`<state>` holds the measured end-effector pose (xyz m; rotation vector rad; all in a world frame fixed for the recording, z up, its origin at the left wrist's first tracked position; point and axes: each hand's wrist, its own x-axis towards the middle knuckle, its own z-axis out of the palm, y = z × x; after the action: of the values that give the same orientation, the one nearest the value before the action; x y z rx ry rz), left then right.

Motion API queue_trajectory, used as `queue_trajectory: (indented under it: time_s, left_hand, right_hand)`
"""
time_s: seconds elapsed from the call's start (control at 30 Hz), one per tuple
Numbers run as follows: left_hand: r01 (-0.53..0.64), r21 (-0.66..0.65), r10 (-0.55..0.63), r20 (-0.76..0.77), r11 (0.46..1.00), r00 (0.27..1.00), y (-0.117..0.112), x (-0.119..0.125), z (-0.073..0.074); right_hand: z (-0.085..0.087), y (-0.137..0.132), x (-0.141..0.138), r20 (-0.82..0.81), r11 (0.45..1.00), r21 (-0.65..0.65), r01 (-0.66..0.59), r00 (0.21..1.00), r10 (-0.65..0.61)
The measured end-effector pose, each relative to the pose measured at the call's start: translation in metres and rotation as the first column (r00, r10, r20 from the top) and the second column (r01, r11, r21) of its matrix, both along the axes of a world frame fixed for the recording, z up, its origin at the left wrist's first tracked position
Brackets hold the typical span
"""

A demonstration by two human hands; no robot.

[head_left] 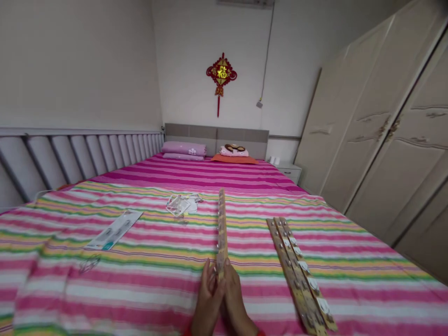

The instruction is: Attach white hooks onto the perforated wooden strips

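Both my hands are together at the bottom centre of the head view, at the near end of a long narrow tan strip (222, 224). My left hand (208, 295) grips its left side, and my right hand (234, 294) presses on its right side. The strip stands on edge, pointing away from me, with a row of small shiny pieces along its left face. More tan strips (293, 261) lie side by side to the right, bearing shiny pieces and, along one, white round-looking pieces. What the shiny pieces are is too small to tell.
A striped sheet (252, 289) covers the bed. Left lie a flat clear-and-white package (117, 229) and a thin wiry item (90, 263). White paper or plastic pieces (182, 204) are heaped beyond my hands. A railing (87, 154) runs left; wardrobes (378, 135) stand right.
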<state>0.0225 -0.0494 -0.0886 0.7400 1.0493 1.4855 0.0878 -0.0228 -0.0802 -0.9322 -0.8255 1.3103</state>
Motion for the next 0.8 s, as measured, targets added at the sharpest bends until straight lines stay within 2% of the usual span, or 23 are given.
queue_trajectory:
  time_s: [0.1, 0.17, 0.23, 0.33, 0.43, 0.6, 0.8]
  left_hand:
    - [-0.117, -0.064, 0.121, 0.054, 0.991, 0.991, 0.017, -0.013, 0.017]
    - [-0.149, -0.068, 0.157, 0.125, 0.986, 0.980, 0.029, -0.025, 0.024]
    - [-0.175, -0.031, 0.178, 0.179, 0.984, 0.968, 0.043, -0.039, 0.026]
    - [-0.227, 0.022, 0.220, 0.177, 0.974, 0.959, 0.065, -0.061, 0.023]
    - [-0.315, 0.037, 0.304, 0.180, 0.948, 0.936, 0.090, -0.082, 0.020]
    - [-0.479, 0.038, 0.444, 0.316, 0.877, 0.839, 0.126, -0.106, 0.022]
    - [-0.526, 0.047, 0.479, 0.351, 0.849, 0.805, 0.152, -0.131, 0.027]
  right_hand:
    - [0.005, 0.015, -0.025, 0.148, 0.995, 0.080, -0.058, 0.988, 0.046]
    - [0.007, 0.023, -0.040, 0.298, 0.990, 0.130, -0.062, 0.954, 0.020]
    - [0.007, 0.031, -0.053, 0.433, 0.985, 0.161, -0.065, 0.901, -0.011]
    - [0.003, 0.040, -0.068, 0.545, 0.975, 0.194, -0.108, 0.838, -0.016]
    - [-0.005, 0.044, -0.076, 0.611, 0.958, 0.227, -0.174, 0.792, -0.001]
    - [-0.018, 0.039, -0.075, 0.677, 0.954, 0.213, -0.212, 0.735, 0.012]
    - [-0.032, 0.022, -0.056, 0.628, 0.960, 0.167, -0.224, 0.775, 0.072]
